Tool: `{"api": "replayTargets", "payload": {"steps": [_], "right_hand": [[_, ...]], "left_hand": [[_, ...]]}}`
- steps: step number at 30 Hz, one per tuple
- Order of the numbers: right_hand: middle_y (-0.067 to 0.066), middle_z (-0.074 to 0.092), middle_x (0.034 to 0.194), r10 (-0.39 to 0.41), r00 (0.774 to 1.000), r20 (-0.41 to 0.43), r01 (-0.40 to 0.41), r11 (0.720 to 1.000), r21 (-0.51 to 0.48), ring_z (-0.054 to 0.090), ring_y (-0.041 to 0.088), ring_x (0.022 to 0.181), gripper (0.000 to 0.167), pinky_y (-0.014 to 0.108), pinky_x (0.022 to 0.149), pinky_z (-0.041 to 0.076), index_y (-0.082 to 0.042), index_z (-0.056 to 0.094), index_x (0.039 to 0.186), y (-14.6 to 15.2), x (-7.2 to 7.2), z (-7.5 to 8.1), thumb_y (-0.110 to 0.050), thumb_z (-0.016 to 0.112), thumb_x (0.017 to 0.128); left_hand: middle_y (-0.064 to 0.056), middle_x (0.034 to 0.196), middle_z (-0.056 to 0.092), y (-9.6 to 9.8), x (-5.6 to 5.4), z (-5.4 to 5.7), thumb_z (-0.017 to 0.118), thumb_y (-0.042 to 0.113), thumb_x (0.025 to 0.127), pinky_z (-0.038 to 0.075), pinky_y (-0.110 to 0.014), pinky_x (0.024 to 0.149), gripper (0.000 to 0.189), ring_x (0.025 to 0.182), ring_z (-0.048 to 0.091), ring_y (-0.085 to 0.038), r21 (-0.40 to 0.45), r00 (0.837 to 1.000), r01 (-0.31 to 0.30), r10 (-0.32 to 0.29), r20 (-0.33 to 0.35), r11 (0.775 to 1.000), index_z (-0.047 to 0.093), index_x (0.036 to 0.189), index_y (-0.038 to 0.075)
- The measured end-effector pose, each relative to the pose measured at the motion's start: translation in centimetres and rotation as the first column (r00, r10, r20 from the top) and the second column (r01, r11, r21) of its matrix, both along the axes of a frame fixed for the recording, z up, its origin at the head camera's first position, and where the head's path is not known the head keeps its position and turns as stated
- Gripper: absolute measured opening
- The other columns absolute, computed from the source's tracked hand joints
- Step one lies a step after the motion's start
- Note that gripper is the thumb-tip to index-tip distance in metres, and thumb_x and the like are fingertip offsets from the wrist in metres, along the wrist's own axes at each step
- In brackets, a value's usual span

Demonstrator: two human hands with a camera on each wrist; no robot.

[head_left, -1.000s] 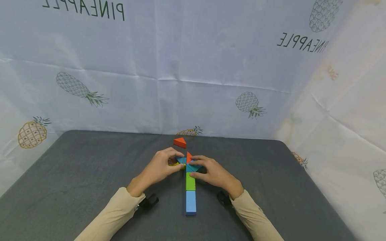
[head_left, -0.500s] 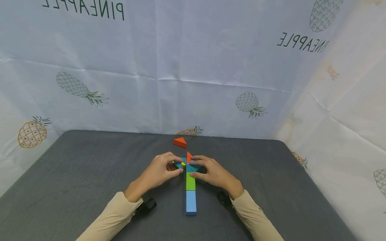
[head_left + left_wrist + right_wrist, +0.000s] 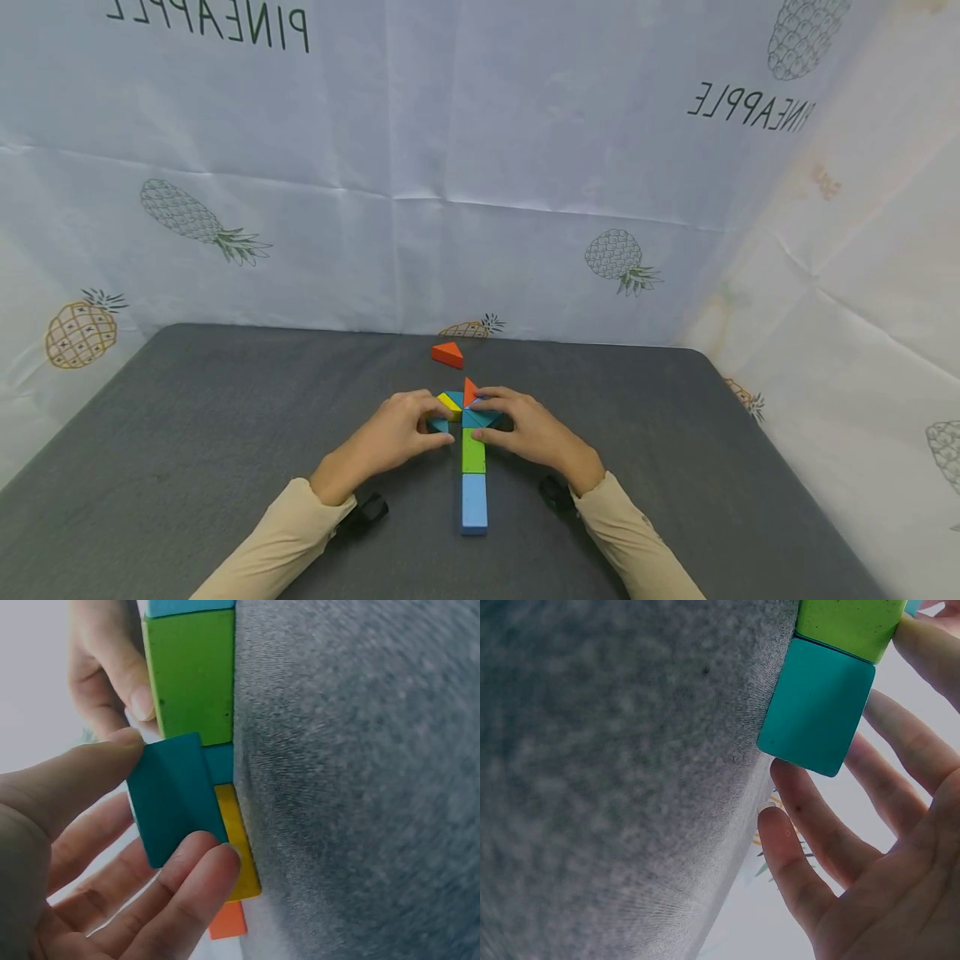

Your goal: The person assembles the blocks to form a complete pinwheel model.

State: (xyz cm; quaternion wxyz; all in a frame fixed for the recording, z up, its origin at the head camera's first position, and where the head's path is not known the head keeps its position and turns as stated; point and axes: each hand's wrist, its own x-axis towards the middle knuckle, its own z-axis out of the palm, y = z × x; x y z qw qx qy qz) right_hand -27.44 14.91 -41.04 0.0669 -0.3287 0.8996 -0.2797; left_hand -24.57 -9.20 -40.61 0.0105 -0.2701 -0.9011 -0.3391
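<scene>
In the head view, my left hand (image 3: 397, 423) pinches a teal triangular block (image 3: 438, 426) between thumb and fingertips, just left of a row of blocks. The left wrist view shows this teal block (image 3: 176, 802) tilted in front of a yellow block (image 3: 238, 847). My right hand (image 3: 534, 429) lies at the row's right side, its thumb by a green block (image 3: 473, 452) and its fingers near the upright orange triangle (image 3: 470, 392). Seen from the right wrist, its loosely bent fingers border another teal block (image 3: 817, 709). Some smaller pieces are partly hidden by the hands.
A light blue block (image 3: 474, 504) forms the near end of the row. Beyond the row lies a loose orange triangular block (image 3: 447, 355). The dark grey table (image 3: 225, 433) extends to both sides, with a pineapple-print cloth (image 3: 487, 167) behind it.
The left hand has shifted slightly toward the person, and the teal block it holds has come away nearer than the yellow block, which now shows more. The right hand has stayed put.
</scene>
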Motion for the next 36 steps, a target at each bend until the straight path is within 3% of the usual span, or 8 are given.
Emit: {"api": "replayTargets", "payload": {"steps": [15, 21, 36], "right_hand": [[0.011, 0.049, 0.149, -0.004, 1.0, 0.002, 0.004, 1.0, 0.005, 0.047, 0.033, 0.137, 0.046, 0.052, 0.108, 0.044, -0.013, 0.063, 0.135, -0.1, -0.1, -0.1, -0.036, 0.067, 0.095], [0.011, 0.05, 0.149, -0.003, 1.0, 0.001, 0.003, 1.0, 0.002, 0.047, 0.032, 0.137, 0.046, 0.052, 0.109, 0.043, -0.013, 0.063, 0.135, -0.1, -0.1, -0.1, -0.037, 0.067, 0.095], [0.01, 0.049, 0.15, -0.004, 1.0, 0.005, 0.004, 1.0, -0.004, 0.046, 0.033, 0.139, 0.045, 0.052, 0.109, 0.043, -0.014, 0.063, 0.135, 0.1, 0.1, 0.0, -0.036, 0.066, 0.095]], "left_hand": [[-0.006, 0.104, 0.069, -0.3, -0.3, -0.3, 0.081, 0.018, 0.082, 0.049, -0.018, 0.065, 0.033, 0.074, 0.06, -0.006, -0.047, 0.995, 0.077, -0.074, 0.065, 0.996, 0.073, 0.11, 0.002], [-0.004, 0.107, 0.071, -0.8, -0.4, 0.0, 0.081, 0.016, 0.082, 0.052, -0.023, 0.072, 0.033, 0.084, 0.062, -0.01, -0.091, 0.995, 0.071, -0.064, 0.083, 0.993, 0.073, 0.112, 0.004], [0.003, 0.085, 0.069, -0.4, -0.3, -0.3, 0.078, 0.014, 0.084, 0.048, -0.021, 0.065, 0.012, 0.076, 0.058, -0.007, -0.042, 0.999, -0.007, 0.009, 0.033, 0.999, 0.075, 0.095, 0.009]]}}
